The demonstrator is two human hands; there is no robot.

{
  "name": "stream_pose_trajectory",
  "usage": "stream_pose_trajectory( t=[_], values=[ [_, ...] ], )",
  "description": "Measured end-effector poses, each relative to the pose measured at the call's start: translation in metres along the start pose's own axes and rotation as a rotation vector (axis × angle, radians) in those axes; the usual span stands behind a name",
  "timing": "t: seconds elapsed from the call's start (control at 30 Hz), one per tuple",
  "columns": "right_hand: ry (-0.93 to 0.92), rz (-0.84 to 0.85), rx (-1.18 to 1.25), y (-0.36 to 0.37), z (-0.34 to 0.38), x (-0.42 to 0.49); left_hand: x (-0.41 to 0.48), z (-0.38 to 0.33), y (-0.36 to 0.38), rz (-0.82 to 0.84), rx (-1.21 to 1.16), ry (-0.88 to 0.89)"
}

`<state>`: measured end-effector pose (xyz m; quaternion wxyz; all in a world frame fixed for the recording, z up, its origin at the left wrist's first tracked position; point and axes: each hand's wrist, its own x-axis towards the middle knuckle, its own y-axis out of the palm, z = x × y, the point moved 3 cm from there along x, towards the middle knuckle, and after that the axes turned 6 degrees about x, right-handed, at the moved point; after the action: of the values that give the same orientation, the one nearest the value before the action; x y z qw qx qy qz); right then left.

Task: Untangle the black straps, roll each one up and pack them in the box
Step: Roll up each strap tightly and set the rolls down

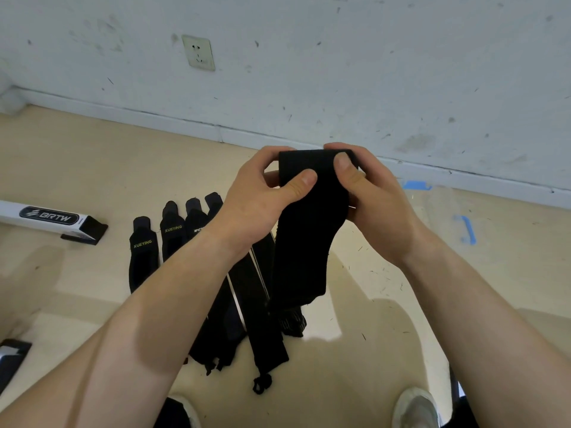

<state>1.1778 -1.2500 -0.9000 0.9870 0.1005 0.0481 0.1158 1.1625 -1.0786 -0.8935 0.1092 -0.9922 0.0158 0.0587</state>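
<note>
The left hand and the right hand meet above the floor, gripping the top end of one strap, which hangs down between the forearms. Beneath and left of it, a row of straps lies side by side on the floor. The box lies further left. Tape marks sit to the right. Behind everything stands the wall, carrying a socket

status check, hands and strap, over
Left hand and right hand both grip one black strap, tail hanging. Other straps on floor. White box far left.
</note>
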Motion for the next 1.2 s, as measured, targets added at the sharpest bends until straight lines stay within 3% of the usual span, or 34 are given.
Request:
stream_pose_trajectory(
  t=[0.17, 0.47, 0.9, 1.2],
  values=[
    [-0.037, -0.023, -0.049, 0.000, -0.004, 0.001, 0.000, 0.006, 0.001, -0.029, -0.014, 0.007],
    [-0.027, -0.075, 0.146, -0.006, -0.006, 0.000, 0.000, 0.010, 0.009, -0.009, -0.070, -0.077],
    [-0.077, -0.012, -0.004, -0.009, -0.006, 0.000, -0.001, 0.010, 0.009, 0.010, -0.073, -0.076],
    [0.122, -0.044, -0.014, -0.002, -0.005, -0.002, -0.001, 0.004, 0.003, -0.002, -0.105, -0.018]
  ],
)
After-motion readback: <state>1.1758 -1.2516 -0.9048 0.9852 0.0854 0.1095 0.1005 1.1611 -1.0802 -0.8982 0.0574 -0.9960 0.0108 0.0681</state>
